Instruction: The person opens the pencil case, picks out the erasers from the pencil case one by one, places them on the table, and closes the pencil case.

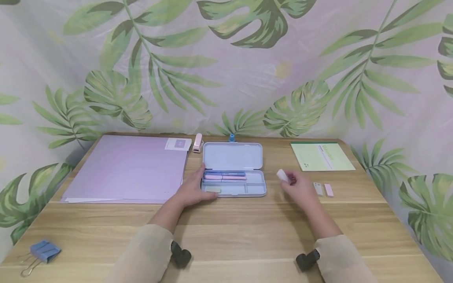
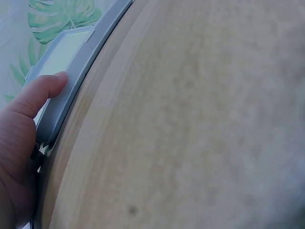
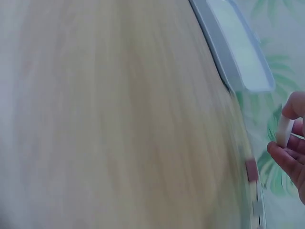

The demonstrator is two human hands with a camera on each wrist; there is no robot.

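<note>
A light blue pencil case [image 1: 255, 189] lies on the table with its lid [image 1: 232, 156] raised toward the back. Blue and pink pens [image 1: 226, 177] fill its rear compartment, and a small beige block [image 1: 213, 189] sits in the front left one. My left hand [image 1: 191, 188] grips the case's left end; in the left wrist view its thumb [image 2: 50, 86] lies over the front rim. Off the case's right side, my right hand [image 1: 299, 188] pinches a white eraser [image 1: 282, 175] between thumb and fingers. The same eraser [image 3: 284, 131] shows upright in the right wrist view.
Right of that hand lie a grey-white block [image 1: 318, 189] and a pink eraser [image 1: 328, 190], with a green notebook [image 1: 318, 157] behind. A purple folder [image 1: 131, 169] covers the left. A pink stapler [image 1: 197, 142] and blue piece [image 1: 231, 138] stand behind; a binder clip [image 1: 45, 251] lies front left.
</note>
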